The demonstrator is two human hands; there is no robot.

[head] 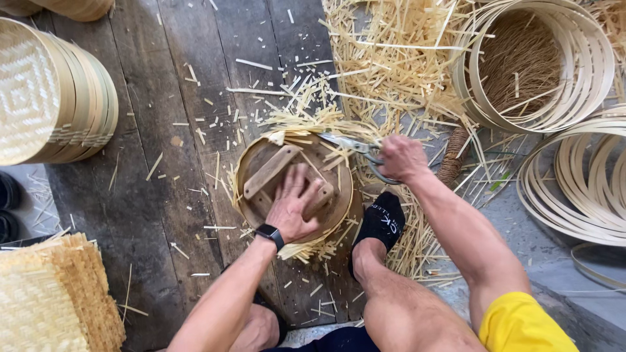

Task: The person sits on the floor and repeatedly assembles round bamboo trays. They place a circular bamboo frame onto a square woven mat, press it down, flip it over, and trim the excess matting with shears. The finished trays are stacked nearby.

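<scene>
Wooden round form (261,195), frame centre, pressed under the flat, open-fingered left hand (293,205). Right hand (403,158), arm extended, clenches the handles of metal shears (355,146) at the form's upper rim.

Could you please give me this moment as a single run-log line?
left hand: pressing round wooden form | right hand: gripping shears, trimming bamboo strips at rim | floor: cut strips scattered

Black smartwatch (269,233) — dark screen — on the left wrist.

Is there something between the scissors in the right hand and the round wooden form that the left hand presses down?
Nothing visible. The scissors in the right hand already reach the rim of the round wooden form, cutting bamboo strips sticking out there; the left hand lies farther in.
</scene>
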